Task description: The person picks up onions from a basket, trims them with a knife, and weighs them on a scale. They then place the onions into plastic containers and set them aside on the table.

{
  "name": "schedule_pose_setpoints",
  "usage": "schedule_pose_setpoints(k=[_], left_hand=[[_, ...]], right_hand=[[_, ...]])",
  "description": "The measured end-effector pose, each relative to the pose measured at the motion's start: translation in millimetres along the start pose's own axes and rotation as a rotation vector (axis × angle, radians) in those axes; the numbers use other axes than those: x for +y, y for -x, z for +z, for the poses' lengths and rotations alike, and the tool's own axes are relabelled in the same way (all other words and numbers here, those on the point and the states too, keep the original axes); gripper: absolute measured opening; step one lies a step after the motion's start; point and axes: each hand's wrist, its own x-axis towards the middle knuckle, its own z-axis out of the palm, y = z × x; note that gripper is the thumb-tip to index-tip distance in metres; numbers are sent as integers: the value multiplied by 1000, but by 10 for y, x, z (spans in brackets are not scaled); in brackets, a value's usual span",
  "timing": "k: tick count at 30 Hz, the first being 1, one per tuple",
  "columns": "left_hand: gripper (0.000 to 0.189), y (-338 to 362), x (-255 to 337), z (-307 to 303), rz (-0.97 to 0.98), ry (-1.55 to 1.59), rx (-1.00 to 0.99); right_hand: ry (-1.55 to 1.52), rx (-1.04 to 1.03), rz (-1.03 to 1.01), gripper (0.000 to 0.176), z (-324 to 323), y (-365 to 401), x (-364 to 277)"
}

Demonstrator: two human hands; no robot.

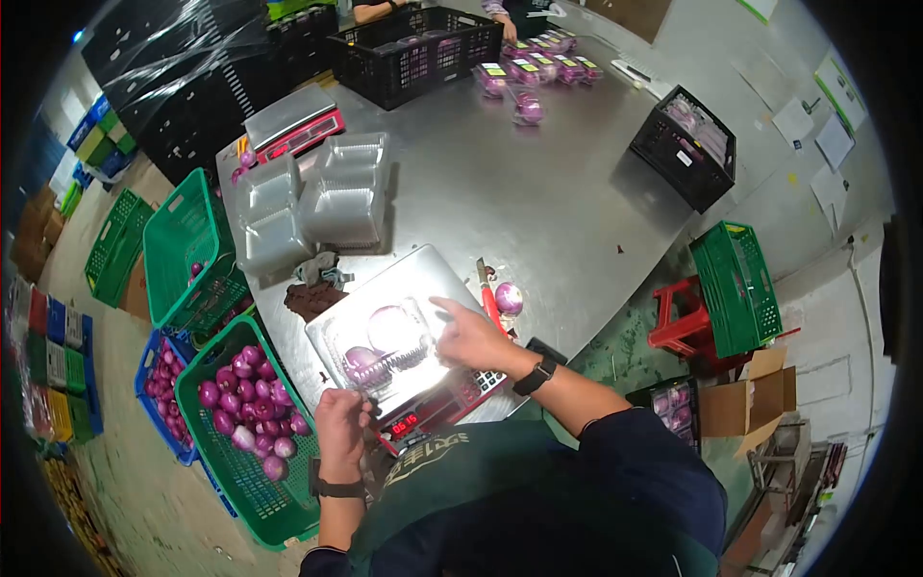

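A clear plastic clamshell box (408,360) lies with its lid up on the metal plate of a red digital scale (433,262). Purple onions (361,364) are inside it, partly washed out by glare. My right hand (471,337) is over the right side of the plate beside the box, index finger stretched out and nothing seen in its grasp. In front of the plate's left corner, my left hand (341,420) has its fingers curled closed; whatever they may hold is hidden. A knife with a red handle (490,303) and a single onion (509,298) lie right of the scale.
Stacked empty clear boxes (344,207) and a second scale (293,125) stand at the left of the steel table (538,192). Packed onions (527,72) and black crates (413,58) are farther back. A green basket of onions (240,471) is at my left. Another person's hand (507,29) shows behind.
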Motion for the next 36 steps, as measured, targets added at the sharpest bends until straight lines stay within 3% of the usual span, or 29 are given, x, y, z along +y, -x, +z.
schedule_pose_setpoints(k=[2, 3, 9, 11, 14, 16, 20, 22, 24, 25, 26, 28, 29, 32, 36], left_hand=[[11, -79, -34, -66, 15, -92, -33], [11, -89, -22, -34, 18, -96, -36], [28, -99, -15, 330, 56, -84, 21], [40, -178, -65, 405, 48, -115, 4], [39, -243, -59, 630, -11, -113, -37], [41, -288, -88, 825, -21, -99, -26], [42, -485, -274, 1055, -65, -156, -117], [43, -565, -309, 1274, -131, -201, -155], [42, -604, -261, 1383, -154, -278, -174], [41, -632, -261, 1417, -79, -348, -179], [40, -656, -249, 1448, -5, -419, -183], [39, -505, 34, 1500, 44, -448, -168], [38, -424, 187, 1491, 104, -421, -129], [38, -127, 631, 1443, 299, -362, -31], [38, 344, 1205, 1642, 763, -362, -56]], right_hand=[[-199, -25, 97, 71, 62, -55, 240], [-279, -17, 65, 57, 66, 4, 187], [-451, -69, 145, 52, -146, 17, 400], [-464, -63, 123, 57, -295, 11, 467], [-454, -56, 98, 71, -621, -43, 645], [-410, 84, 187, 78, -798, -78, 722], [-349, -66, 352, 84, -1118, -101, 570], [-380, -58, 327, 78, -1104, -126, 645], [-742, 29, 127, 71, -1087, -262, 820], [-741, 60, 203, 60, -1156, -261, 906], [-742, 56, 204, 60, -1237, -296, 997], [-978, 7, 365, 51, -1406, -405, 1285], [-1026, 148, 409, 54, -1440, -531, 1334], [-1018, 280, 343, 55, -1871, -1115, 1669], [-918, 604, 298, 60, -2492, -2197, 1862]])
